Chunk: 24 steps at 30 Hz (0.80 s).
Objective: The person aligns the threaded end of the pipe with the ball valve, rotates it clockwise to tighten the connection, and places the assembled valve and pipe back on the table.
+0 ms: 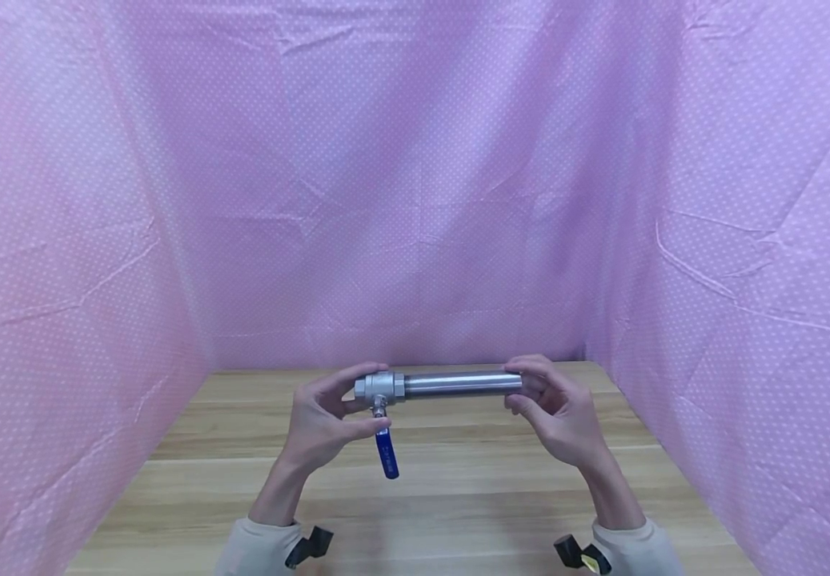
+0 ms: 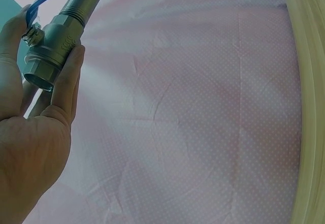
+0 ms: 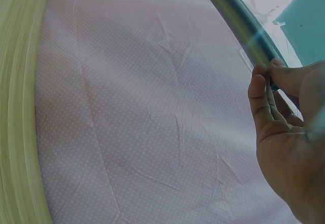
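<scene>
A silver ball valve [image 1: 379, 387] with a blue lever handle [image 1: 387, 454] is joined to a steel pipe [image 1: 461, 384], and the two lie level in a line across the head view. My left hand [image 1: 321, 420] grips the valve, fingers behind it and thumb at the base of the lever. In the left wrist view the valve's open hexagonal end [image 2: 40, 74] faces the palm, and threads show where the pipe meets it. My right hand [image 1: 562, 412] pinches the pipe's far right end between thumb and fingers.
Below the hands lies a wooden tabletop [image 1: 458, 496]. Pink dotted cloth [image 1: 415, 184] hangs behind it and along the left and right sides. Dark straps with small black blocks [image 1: 321, 542] sit on both wrists over pale sleeves [image 1: 256, 548].
</scene>
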Motion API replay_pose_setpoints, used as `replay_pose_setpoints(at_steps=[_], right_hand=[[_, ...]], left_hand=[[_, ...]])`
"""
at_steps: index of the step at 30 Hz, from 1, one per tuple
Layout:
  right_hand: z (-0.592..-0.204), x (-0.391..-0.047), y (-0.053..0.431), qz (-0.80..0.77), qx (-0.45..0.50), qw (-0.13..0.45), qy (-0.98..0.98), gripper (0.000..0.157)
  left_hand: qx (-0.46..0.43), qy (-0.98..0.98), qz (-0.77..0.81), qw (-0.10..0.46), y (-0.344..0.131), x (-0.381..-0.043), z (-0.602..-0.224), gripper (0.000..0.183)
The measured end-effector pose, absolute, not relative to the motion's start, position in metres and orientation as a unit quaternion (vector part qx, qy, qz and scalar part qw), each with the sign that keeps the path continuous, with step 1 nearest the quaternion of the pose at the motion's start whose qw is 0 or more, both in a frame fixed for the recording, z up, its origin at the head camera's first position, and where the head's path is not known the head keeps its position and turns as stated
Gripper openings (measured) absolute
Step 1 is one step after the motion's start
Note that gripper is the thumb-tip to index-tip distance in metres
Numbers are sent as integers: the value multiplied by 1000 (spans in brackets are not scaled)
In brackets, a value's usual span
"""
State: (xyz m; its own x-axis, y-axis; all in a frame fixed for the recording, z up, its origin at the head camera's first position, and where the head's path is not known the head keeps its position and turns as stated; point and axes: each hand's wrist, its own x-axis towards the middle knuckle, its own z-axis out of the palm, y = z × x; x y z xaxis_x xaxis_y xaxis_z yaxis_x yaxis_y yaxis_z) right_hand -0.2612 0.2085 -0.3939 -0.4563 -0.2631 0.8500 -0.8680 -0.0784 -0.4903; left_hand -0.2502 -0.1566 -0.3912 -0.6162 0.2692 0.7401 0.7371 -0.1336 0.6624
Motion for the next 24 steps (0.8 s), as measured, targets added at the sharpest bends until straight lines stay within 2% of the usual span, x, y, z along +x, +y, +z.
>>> replay_pose_setpoints(at_steps=[15,24], right_hand=[[-394,-261,211,553,432,293,-649,46],[-392,-259,209,569,423,271,-651,48]], left_hand=[[-402,-631,-639,181,-156,-250,-391,72],[-401,-631,-638,185,-157,-251,-391,72]])
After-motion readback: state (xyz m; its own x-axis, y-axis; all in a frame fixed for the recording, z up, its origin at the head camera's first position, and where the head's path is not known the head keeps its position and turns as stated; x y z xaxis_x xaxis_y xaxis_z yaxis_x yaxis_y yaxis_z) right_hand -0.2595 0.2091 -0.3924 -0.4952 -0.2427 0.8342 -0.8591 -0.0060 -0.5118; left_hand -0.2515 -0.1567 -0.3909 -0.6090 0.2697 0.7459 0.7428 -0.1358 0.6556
